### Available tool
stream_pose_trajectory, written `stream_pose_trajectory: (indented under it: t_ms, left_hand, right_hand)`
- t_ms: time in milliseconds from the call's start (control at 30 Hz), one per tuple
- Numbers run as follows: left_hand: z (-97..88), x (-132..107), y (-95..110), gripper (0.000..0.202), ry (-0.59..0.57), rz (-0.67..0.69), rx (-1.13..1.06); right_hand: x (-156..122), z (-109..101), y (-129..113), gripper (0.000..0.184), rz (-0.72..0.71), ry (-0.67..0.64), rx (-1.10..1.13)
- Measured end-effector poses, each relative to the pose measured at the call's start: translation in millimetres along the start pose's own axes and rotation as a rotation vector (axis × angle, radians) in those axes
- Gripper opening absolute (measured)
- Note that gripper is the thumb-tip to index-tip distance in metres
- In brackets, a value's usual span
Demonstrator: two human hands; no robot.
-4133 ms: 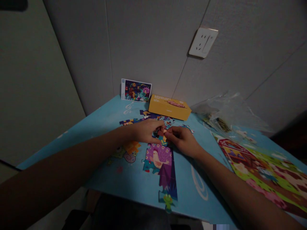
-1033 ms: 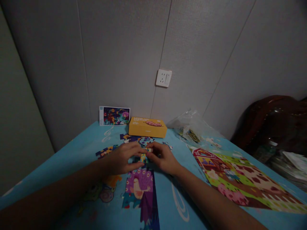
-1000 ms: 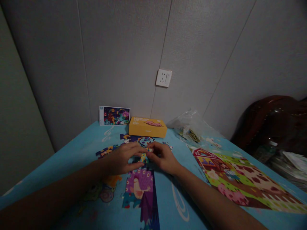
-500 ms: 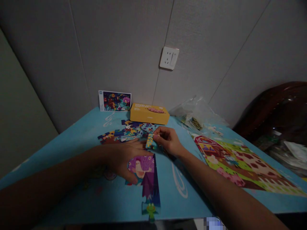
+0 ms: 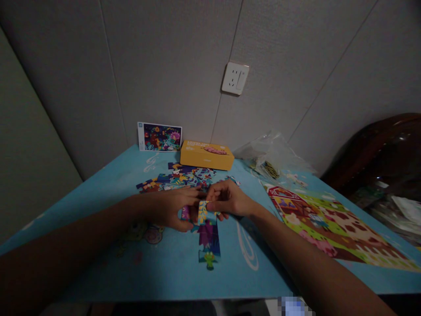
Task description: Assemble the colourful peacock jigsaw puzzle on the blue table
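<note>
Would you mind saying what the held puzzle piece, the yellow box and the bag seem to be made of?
Puzzle piece: probably printed cardboard, thin and flat; gloss unclear.
Yellow box: likely smooth card, with crisp edges and printing.
Bag: apparently glossy plastic film, see-through and crinkled.

Yellow leaves are printed on the teal puzzle piece [image 5: 202,214] held by the right hand [image 5: 226,199]. Nearer than that hand, joined pieces [image 5: 209,235] are coloured purple, with green shown at their near end. Beyond the hand, a yellow box [image 5: 206,157] is marked with pink. To the hand's right, red, green and brown are printed on the farm picture [image 5: 329,224]. Under it, the light-blue worktop [image 5: 243,278] is swirled with white.
</note>
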State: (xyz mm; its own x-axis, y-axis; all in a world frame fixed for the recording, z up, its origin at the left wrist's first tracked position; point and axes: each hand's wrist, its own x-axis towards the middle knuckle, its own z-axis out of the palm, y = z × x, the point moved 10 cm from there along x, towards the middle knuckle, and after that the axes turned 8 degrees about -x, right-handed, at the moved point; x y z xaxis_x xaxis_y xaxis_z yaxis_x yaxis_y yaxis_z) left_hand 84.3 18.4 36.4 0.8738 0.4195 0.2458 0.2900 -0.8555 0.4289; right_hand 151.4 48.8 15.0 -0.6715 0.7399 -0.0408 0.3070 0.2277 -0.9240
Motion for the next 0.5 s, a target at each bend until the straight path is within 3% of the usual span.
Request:
stream_pose_trajectory:
  t_ms: [100, 300, 500]
  left_hand:
    - [9.3, -2, -10, 0.054, -0.077, -0.011, -0.055]
    - [10.5, -5, -37, 0.063, -0.061, -0.148, -0.016]
    - [11.9, -6, -42, 0.068, -0.087, -0.188, 0.039]
  right_hand:
    - [-1, 15, 9, 0.032, 0.082, -0.142, -0.048]
    - [-11, 35, 18, 0.024, 0.192, -0.329, -0.087]
    - [-15, 33, 15, 0.020, 0.187, -0.341, -0.200]
